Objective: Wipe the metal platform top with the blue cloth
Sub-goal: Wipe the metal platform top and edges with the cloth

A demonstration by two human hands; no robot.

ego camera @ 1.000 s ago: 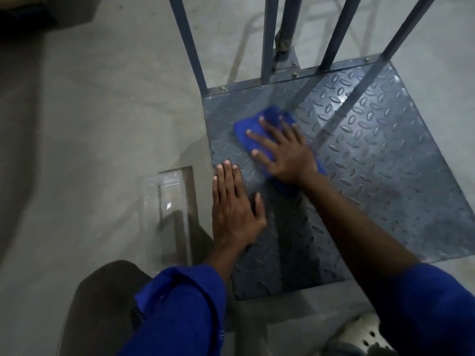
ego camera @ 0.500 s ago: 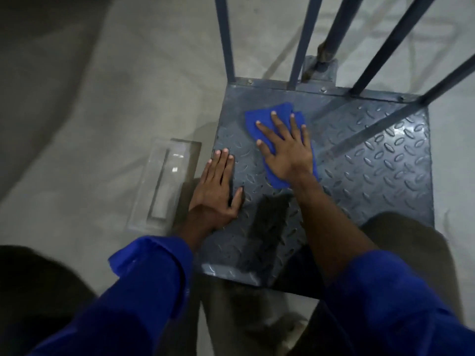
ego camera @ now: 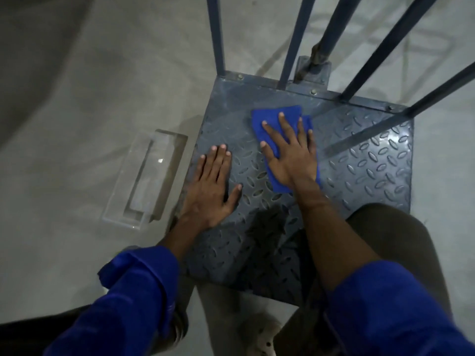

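We logged the blue sleeves (ego camera: 144,273) nearest. Our left hand (ego camera: 210,186) lay flat, fingers straight, on the left part of the metal platform (ego camera: 359,160), holding nothing. Our right hand (ego camera: 290,155) pressed flat, fingers spread, on the blue cloth (ego camera: 291,112), toward the back of the surface. Risks, we judged: the raised tread could bunch the cloth and leave streaks, and a stroke too far back could bang fingers on the bars (ego camera: 217,34). A clear plastic tray (ego camera: 146,176) lay on the grey floor (ego camera: 102,86) just beside the platform's left edge. Light was dim.
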